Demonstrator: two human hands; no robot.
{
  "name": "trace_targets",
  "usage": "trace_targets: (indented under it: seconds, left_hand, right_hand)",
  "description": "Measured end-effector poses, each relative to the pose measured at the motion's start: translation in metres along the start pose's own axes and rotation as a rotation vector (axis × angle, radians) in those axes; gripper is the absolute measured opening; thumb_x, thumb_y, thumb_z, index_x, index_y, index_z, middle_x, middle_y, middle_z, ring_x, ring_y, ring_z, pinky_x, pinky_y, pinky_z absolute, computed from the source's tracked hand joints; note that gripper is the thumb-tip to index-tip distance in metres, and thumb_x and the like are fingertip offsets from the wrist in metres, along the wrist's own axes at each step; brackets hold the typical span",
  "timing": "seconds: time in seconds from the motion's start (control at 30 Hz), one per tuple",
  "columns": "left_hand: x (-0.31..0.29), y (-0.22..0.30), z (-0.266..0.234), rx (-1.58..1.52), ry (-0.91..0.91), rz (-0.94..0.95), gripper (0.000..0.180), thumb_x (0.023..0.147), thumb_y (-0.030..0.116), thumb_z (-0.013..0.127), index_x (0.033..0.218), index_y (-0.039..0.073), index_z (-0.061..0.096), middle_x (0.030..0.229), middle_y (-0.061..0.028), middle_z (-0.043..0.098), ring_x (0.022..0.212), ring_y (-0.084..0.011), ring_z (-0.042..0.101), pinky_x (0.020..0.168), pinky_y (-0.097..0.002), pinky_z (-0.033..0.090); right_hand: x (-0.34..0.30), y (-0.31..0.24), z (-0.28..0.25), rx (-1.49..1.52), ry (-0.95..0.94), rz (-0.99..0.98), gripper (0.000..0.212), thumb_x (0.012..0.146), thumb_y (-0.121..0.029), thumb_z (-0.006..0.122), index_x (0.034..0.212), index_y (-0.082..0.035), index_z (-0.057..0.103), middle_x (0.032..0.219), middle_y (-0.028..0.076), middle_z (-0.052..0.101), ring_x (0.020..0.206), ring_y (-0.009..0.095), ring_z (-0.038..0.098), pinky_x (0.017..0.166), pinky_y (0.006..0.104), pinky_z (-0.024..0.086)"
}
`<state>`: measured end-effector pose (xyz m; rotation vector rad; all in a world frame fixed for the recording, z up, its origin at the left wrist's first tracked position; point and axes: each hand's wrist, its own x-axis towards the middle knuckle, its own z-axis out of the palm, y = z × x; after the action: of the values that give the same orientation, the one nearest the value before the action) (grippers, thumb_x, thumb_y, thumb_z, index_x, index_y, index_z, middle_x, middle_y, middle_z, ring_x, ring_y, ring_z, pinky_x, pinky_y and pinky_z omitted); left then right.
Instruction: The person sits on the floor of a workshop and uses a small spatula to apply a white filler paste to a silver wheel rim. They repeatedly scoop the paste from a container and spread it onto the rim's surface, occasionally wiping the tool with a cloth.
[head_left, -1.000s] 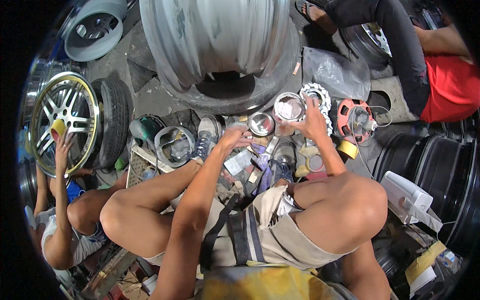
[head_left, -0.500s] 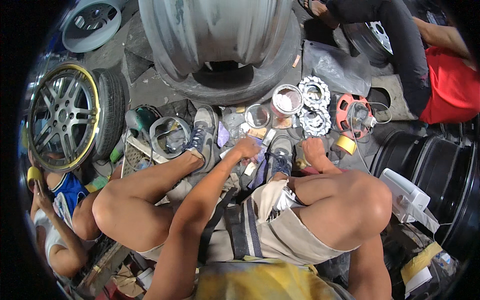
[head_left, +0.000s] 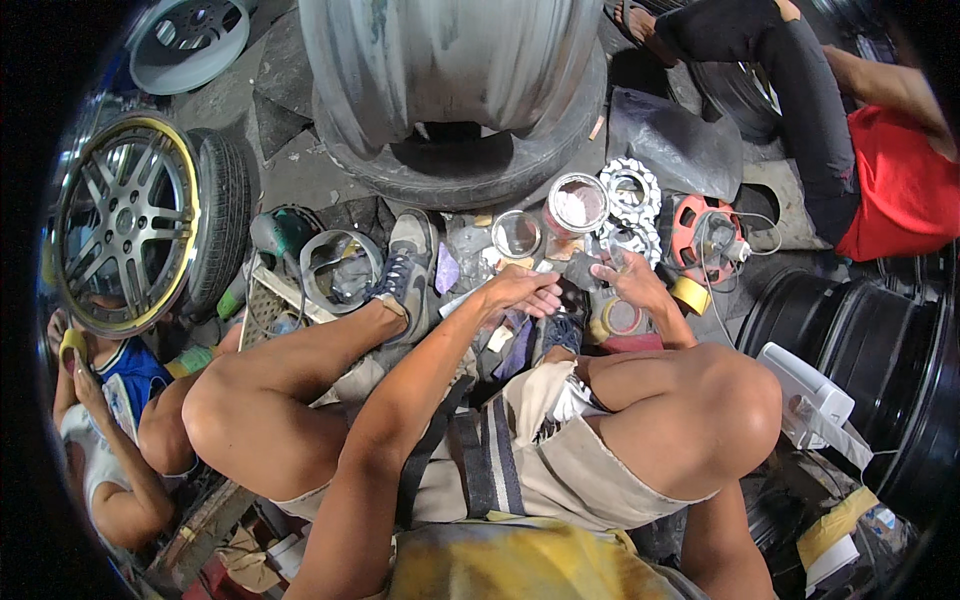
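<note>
I squat with both knees up, and my hands are low in front of my feet. My left hand (head_left: pixel 522 291) lies palm down, fingers together, over small scraps and a white strip by my dark shoe (head_left: pixel 560 330). My right hand (head_left: pixel 630 281) is curled just right of it, above a tape roll (head_left: pixel 625 318); what it grips is too small to tell. Just beyond the hands stand a clear round lid (head_left: pixel 518 235), a round jar with white contents (head_left: pixel 578 203) and two chrome toothed rings (head_left: pixel 630 187).
A big silver rim in a tyre (head_left: pixel 450 90) stands ahead. An orange cable reel (head_left: pixel 708 236) and yellow tape (head_left: pixel 690 295) lie right. A spoked wheel (head_left: pixel 125 220) leans left, a seated person (head_left: pixel 100 420) beside it. Another person in red (head_left: pixel 890 190) sits far right by black rims (head_left: pixel 870 350).
Both hands came down from the round jar and lid toward my feet. The left hand now lies flat near the shoe, and the right hand has dropped beside it.
</note>
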<state>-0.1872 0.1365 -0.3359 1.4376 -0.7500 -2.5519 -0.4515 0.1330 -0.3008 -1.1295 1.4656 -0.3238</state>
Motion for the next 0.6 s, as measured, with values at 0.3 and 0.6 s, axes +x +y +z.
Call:
trace_targets:
  seconds: [0.3,0.6]
  left_hand:
    - [0.003,-0.010,0.011,-0.267,0.112,0.078,0.048,0.091,0.027,0.076,0.115,-0.012,0.064,0.110,-0.0229,0.071,0.093,-0.0278,0.074,0.083,-0.0359,0.065]
    - [0.010,-0.026,-0.030,-0.062,0.414,0.117,0.035,0.091,0.006,0.069,0.122,-0.010,0.064,0.118,-0.0201,0.070,0.090,-0.0280,0.073,0.070,-0.0322,0.066]
  right_hand:
    - [-0.007,-0.005,0.055,0.052,-0.167,-0.117,0.019,0.086,-0.014,0.081,0.100,-0.002,0.074,0.094,0.002,0.073,0.088,0.009,0.062,0.086,0.0292,0.052]
    - [-0.008,0.010,0.055,-0.361,0.065,-0.361,0.027,0.093,-0.022,0.067,0.111,-0.003,0.070,0.099,0.015,0.061,0.099,0.030,0.061,0.091,0.0399,0.049]
